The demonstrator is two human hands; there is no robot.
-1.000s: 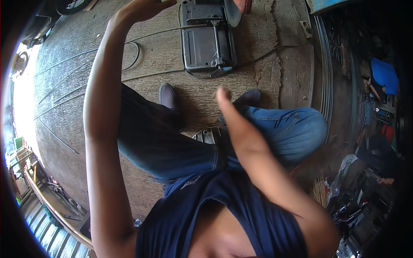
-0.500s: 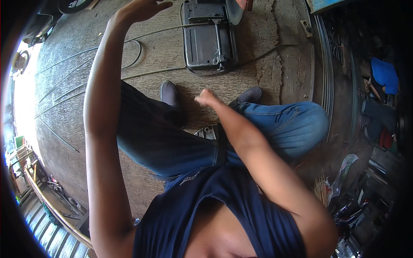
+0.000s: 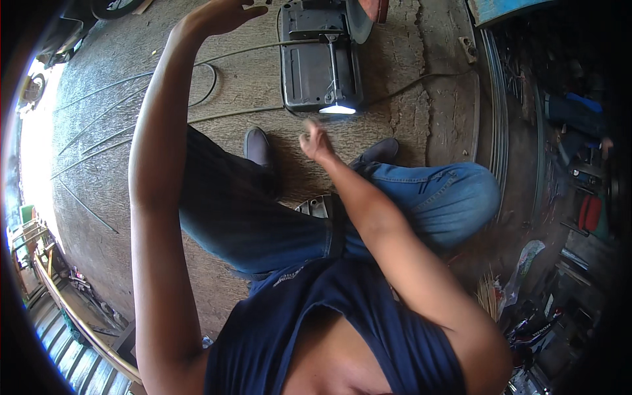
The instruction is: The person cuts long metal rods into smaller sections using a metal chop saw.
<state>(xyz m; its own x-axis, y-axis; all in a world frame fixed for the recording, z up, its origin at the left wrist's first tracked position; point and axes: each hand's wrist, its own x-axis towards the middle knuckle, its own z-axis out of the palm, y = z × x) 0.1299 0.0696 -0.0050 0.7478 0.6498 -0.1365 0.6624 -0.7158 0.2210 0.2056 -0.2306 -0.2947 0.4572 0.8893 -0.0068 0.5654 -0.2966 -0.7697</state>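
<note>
I sit low over a concrete floor (image 3: 112, 131) with my knees in blue jeans spread apart. My left hand (image 3: 220, 14) is stretched far forward at the top of the view, fingers loosely spread, holding nothing that I can see. My right hand (image 3: 316, 141) hovers above my shoes, fingers curled, and whether it holds anything is unclear. Just beyond it lies a dark grey machine base (image 3: 321, 62) with a round blade guard (image 3: 359, 16) at its far end.
Black and grey cables (image 3: 204, 66) snake across the floor near the machine. Curved metal rails (image 3: 494, 112) run along the right, with cluttered tools and parts (image 3: 579, 204) beyond. A small metal piece (image 3: 315, 207) lies between my legs. Corrugated sheet (image 3: 72, 355) sits lower left.
My right hand has moved forward and left, from above my right knee toward the near end of the machine. My left arm has stayed stretched forward.
</note>
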